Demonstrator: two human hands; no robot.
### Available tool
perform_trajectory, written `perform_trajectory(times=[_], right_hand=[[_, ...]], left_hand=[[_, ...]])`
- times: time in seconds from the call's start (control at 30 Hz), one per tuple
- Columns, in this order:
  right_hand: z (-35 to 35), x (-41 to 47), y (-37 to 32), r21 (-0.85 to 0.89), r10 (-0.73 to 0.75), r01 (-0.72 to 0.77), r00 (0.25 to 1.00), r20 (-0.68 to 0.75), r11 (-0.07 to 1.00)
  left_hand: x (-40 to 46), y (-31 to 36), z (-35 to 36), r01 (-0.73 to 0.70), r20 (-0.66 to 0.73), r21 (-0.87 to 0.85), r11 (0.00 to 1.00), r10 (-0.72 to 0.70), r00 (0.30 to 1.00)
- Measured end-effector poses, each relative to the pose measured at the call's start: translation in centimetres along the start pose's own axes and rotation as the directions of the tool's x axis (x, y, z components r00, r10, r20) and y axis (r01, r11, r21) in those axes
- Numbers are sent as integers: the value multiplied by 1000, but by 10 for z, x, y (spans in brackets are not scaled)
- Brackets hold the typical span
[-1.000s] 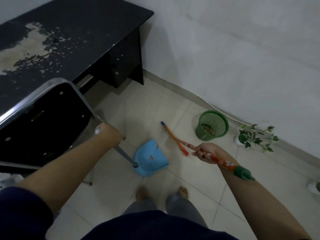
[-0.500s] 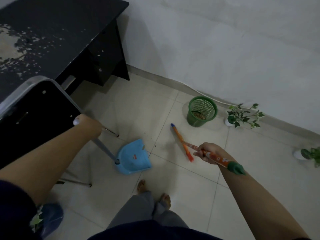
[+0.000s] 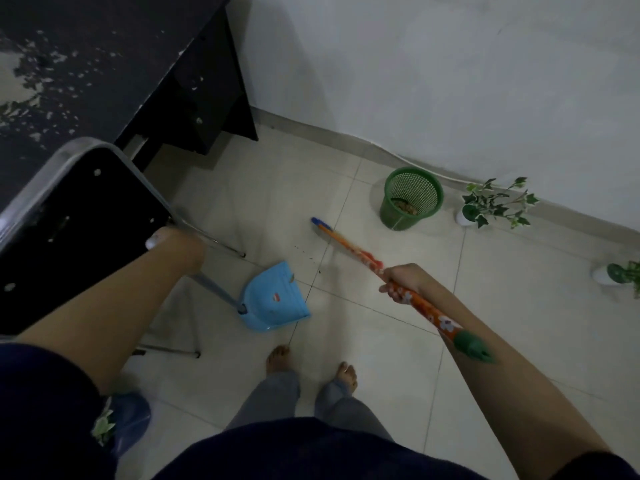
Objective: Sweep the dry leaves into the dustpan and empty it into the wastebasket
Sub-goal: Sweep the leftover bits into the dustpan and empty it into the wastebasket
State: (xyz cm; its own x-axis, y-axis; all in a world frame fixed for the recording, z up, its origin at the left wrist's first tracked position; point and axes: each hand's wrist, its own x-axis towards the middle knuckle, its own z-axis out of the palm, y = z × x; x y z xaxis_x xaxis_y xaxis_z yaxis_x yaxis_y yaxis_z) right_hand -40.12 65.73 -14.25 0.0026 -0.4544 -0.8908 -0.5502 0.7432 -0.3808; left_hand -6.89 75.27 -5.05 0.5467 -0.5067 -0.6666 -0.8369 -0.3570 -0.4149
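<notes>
My left hand (image 3: 178,247) grips the top of the grey handle of a light blue dustpan (image 3: 273,297), which rests on the tiled floor. A small leaf bit lies near the pan's upper rim. My right hand (image 3: 403,280) grips the orange flowered handle of a broom (image 3: 349,249); its blue head touches the floor beyond the pan. A few tiny dark crumbs (image 3: 310,258) speckle the tile between pan and broom. The green mesh wastebasket (image 3: 412,197) stands by the wall with brown leaves inside.
A black chair (image 3: 69,223) with a metal frame stands at the left, beside a worn black desk (image 3: 104,64). Two small potted plants (image 3: 495,202) (image 3: 620,275) sit along the wall. My bare feet (image 3: 311,365) are just behind the pan. A blue object (image 3: 128,420) lies at lower left.
The broom head has swung left and away from me, toward the crumbs. The dustpan stays on the floor in my left hand. My view shifted slightly.
</notes>
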Motion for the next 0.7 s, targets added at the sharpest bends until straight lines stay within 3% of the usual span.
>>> perform_trajectory(times=[0.03, 0.1, 0.23, 0.4, 0.47, 0.5, 0.53, 0.6, 0.63, 0.7], right_hand=[[9, 3, -3, 4, -15, 15, 1000, -8, 1000], [27, 8, -6, -9, -30, 30, 999, -16, 1000], [49, 12, 0, 98, -5, 3, 1000, 15, 995], [59, 4, -3, 309, 11, -24, 999, 45, 951], [57, -3, -12, 397, -36, -12, 993, 115, 918], [55, -7, -17, 450, -86, 7, 984, 156, 893], [53, -10, -22, 476, -147, 41, 971, 189, 878], [51, -9, -30, 400, -283, 192, 941, 183, 896], [53, -11, -35, 312, -329, 270, 932, 153, 911], [63, -14, -41, 75, -431, 426, 898, 90, 902]], left_hand=[[6, 1, 2, -57, 6, 121, 991, 57, 998], [0, 6, -1, -54, 46, 256, 965, 43, 998], [5, 5, 10, -102, 100, 387, 916, 68, 993], [10, 1, 21, -96, 53, 297, 950, 84, 995], [7, 3, 23, -194, -75, 206, 959, 213, 974], [2, 6, 23, -317, -143, 95, 944, 328, 934], [-5, 12, 23, -474, -215, -77, 877, 450, 867], [-34, 26, 23, -718, -412, -459, 523, 591, 694], [-51, 33, 21, -774, -522, -545, 323, 591, 615], [-79, 48, 17, -824, -680, -562, 67, 530, 507]])
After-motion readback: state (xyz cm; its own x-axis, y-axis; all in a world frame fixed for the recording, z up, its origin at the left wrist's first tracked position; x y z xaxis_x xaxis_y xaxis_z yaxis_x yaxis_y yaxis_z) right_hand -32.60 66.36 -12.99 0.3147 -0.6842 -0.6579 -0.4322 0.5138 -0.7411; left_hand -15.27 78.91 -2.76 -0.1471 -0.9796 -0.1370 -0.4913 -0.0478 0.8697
